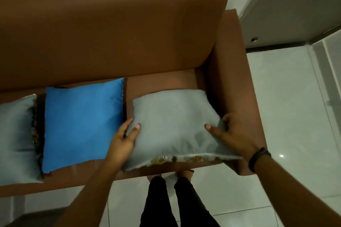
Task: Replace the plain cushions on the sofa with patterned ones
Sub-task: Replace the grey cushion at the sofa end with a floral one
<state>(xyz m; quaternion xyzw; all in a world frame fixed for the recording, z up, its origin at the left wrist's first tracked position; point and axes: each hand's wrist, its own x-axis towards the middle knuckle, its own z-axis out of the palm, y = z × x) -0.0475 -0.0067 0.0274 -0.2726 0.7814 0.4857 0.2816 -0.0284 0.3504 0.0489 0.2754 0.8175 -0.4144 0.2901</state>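
A brown sofa (114, 29) fills the upper view. At the right end of its seat lies a grey cushion (173, 121), plain side up, with a patterned underside showing along its near edge. My left hand (125, 138) grips its left side and my right hand (232, 132) grips its right side, thumbs on top. A plain blue cushion (81, 123) lies flat in the middle of the seat. Another grey cushion (16, 138) with a patterned edge lies at the far left, partly cut off.
The sofa's right armrest (238, 83) stands just right of the held cushion. White floor tiles (287, 116) spread to the right and below. My legs in black trousers (175, 202) stand at the sofa's front edge. A grey wall and doorway (295, 5) rise at top right.
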